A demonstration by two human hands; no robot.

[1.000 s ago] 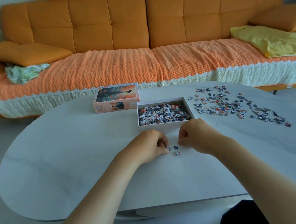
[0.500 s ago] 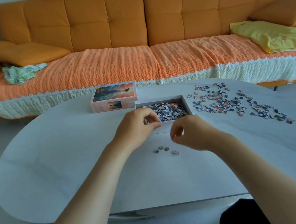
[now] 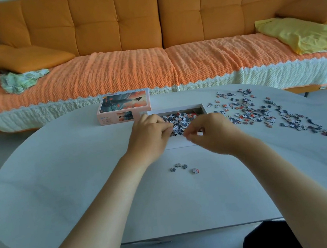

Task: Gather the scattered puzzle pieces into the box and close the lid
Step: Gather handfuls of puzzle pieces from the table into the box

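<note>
Pieces cover the floor of the box, which stands open side up on the table, its long axis running left to right across you. In your head view both hands hang over its near edge: your left hand over the near-left corner, your right hand over the near wall, knuckles toward you. The fingers of both are curled inward with the tips drawn together. Whether they pinch pieces or nothing is hidden from here, so I cannot tell.

The four loose pieces lie on the table on your side of the box, toward you from the fingertips and between your two forearms. They form a short row, also left to right: three bunched at the left, one a little apart at the right end. Neither hand is clearly nearer, so I judge that either could take them by drawing straight back and down.

The big scatter lies right of the box, a band slanting from far-left to near-right. Your right hand is plainly the nearer one, and the closest of those pieces sit just beside the box's right wall.

The lid lies picture side up at the box's far-left corner, long axis left to right like the box, nearer your left hand. Whether it touches the box I cannot tell. Closing looks some way off, given how much lies outside.
</note>
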